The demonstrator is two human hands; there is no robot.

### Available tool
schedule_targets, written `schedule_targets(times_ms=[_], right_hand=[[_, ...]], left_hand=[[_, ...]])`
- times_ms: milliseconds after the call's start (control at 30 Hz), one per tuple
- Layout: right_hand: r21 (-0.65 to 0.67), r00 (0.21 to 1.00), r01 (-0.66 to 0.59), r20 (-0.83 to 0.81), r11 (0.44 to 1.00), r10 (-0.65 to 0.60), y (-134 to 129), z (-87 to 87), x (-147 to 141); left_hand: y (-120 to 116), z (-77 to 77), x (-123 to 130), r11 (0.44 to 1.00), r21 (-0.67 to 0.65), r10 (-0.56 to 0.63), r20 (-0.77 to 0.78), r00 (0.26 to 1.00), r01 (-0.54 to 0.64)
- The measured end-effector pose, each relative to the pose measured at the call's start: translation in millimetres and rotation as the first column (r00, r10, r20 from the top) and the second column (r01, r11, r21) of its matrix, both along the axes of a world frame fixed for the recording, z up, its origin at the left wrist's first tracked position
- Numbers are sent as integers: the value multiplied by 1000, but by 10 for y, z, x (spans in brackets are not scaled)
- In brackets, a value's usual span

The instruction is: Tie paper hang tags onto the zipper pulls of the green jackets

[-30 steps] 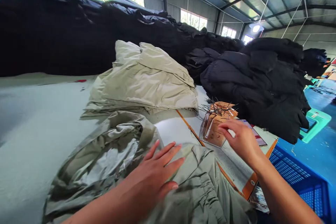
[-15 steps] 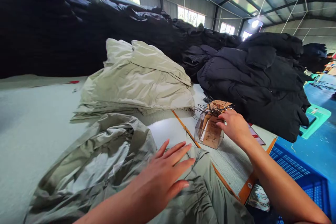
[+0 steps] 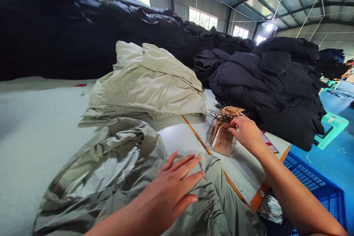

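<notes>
Right fingers (image 3: 238, 121), bent nearly together, are at the tags (image 3: 225, 140), hold unclear; left fingers (image 3: 193, 179) spread over the garment (image 3: 214, 201); wide tabletop (image 3: 41, 125) leftward, its edge (image 3: 285, 153) rightward.

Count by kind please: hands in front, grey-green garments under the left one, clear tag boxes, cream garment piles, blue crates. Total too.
Hands: 2 (left hand, right hand)
Grey-green garment: 1
Clear tag box: 1
Cream garment pile: 1
Blue crate: 1
Total: 6

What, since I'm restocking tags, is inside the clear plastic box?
Brown hang tags stand inside, black strings tangled above; the frontmost tags and right hand cover whatever sits behind.
</notes>
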State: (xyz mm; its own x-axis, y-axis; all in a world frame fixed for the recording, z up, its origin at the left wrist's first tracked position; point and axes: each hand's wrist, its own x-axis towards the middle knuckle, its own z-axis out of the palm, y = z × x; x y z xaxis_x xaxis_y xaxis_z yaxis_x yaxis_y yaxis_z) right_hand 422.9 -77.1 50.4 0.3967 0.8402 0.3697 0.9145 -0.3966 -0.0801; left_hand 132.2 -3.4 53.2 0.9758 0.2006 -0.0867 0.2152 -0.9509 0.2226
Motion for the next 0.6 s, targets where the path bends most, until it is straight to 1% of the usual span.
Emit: schedule_targets(times_ms=[100, 200, 267, 400, 600], right_hand=[[6, 998, 0, -67, 1000, 1, 17, 14, 5], [-32, 987, 42, -157, 999, -47, 44, 15, 11], [-53, 978, 64, -195, 997, -73, 66, 10, 28], [-65, 973, 62, -220, 996, -75, 99, 3, 87], [-79, 969, 32, -241, 996, -50, 120, 7, 141]], left_hand=[[-9, -22, -13, 1000, -14, 4, 27, 1000, -3], [-27, -49, -37, 999, -47, 17, 59, 998, -14], [-45, -51, -50, 996, -77, 37, 45, 998, -33], [-85, -9, -47, 991, -111, 68, -23, 997, -70], [-101, 20, -58, 988, -131, 75, -37, 997, -79]])
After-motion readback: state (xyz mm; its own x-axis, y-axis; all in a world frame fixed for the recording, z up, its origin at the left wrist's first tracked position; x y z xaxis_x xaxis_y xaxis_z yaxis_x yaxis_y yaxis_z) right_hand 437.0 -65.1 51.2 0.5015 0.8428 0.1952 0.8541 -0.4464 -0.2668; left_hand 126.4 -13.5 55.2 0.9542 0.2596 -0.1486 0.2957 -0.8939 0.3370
